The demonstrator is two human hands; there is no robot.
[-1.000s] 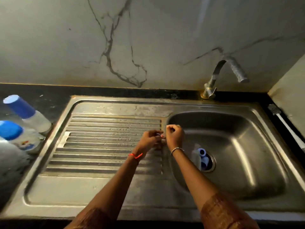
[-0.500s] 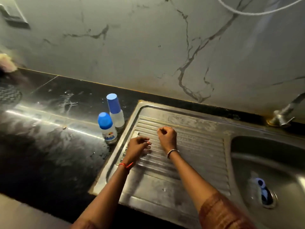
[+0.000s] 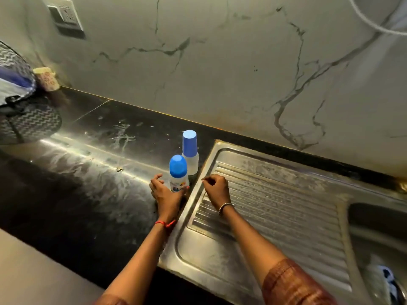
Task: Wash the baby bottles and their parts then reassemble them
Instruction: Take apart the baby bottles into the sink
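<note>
My left grip [image 3: 167, 194] curls round the near bottle [image 3: 178, 166] on the bench [image 3: 88, 183]; the second bottle [image 3: 189, 148] stands just beyond it. Right grip [image 3: 217, 189] is fisted, nothing visible in it. I'd squeeze firmly, hold low and lift straight, clear of the neighbour

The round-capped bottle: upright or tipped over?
Upright. The bottle stands on the black counter, blue cap on top, with the left hand around its base.

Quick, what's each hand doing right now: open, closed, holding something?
Left hand: grips the small clear bottle with rounded blue cap.
Right hand: closed fist, nothing visible inside.
</note>
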